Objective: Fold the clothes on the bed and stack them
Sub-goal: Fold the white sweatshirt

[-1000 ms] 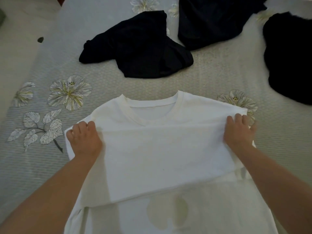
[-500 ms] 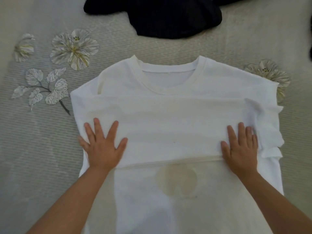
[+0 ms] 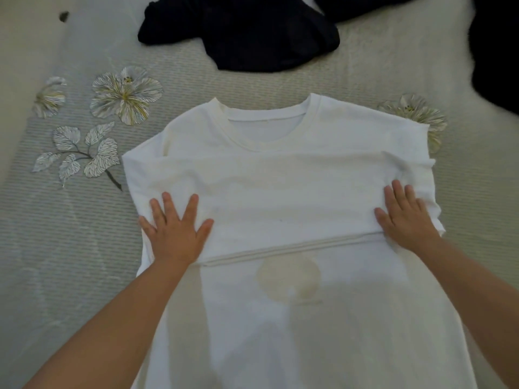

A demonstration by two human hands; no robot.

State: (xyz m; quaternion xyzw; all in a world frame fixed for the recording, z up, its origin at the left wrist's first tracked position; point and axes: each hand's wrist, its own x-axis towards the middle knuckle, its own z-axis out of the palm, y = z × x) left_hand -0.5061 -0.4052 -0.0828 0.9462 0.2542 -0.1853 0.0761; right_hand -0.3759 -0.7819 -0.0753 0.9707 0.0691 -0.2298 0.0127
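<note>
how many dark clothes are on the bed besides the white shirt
3: a crumpled dark garment top centre, another cut off at the top edge, a third at the right edge. More may lie out of frame.

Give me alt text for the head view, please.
Both hands, left hand and right hand, press flat on a folded band of a white T-shirt spread on the bed. Dark clothes lie beyond its collar.
</note>
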